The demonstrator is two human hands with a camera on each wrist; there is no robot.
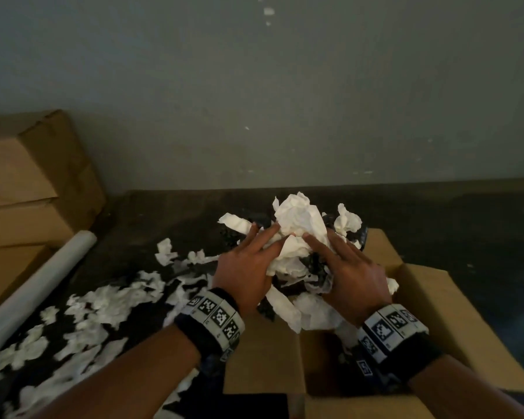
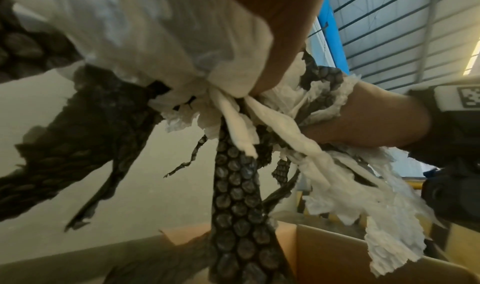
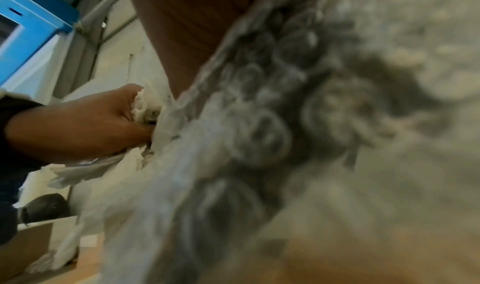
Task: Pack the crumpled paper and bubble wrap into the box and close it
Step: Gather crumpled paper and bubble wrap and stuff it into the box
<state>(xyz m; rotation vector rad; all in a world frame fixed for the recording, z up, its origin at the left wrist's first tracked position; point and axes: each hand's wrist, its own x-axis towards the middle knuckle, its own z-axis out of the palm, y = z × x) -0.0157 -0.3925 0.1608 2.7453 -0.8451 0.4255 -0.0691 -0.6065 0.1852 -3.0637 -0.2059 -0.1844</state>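
Both hands hold one bundle of white crumpled paper (image 1: 297, 225) mixed with black bubble wrap (image 1: 315, 264), raised over the open cardboard box (image 1: 430, 309). My left hand (image 1: 248, 261) grips the bundle's left side and my right hand (image 1: 348, 264) its right side, fingers spread across the top. The left wrist view shows strips of bubble wrap (image 2: 233, 196) and paper (image 2: 376, 216) dangling from the bundle above the box (image 2: 324, 253), with the right hand (image 2: 363, 113) dug into it. The right wrist view is blurred by bubble wrap (image 3: 259, 124); the left hand (image 3: 91, 124) clutches paper there.
More paper scraps on black bubble wrap (image 1: 88, 313) litter the dark floor left of the box. A white roll (image 1: 34, 294) lies beside them, in front of stacked brown cartons (image 1: 28, 176). A grey wall (image 1: 285, 101) stands close behind.
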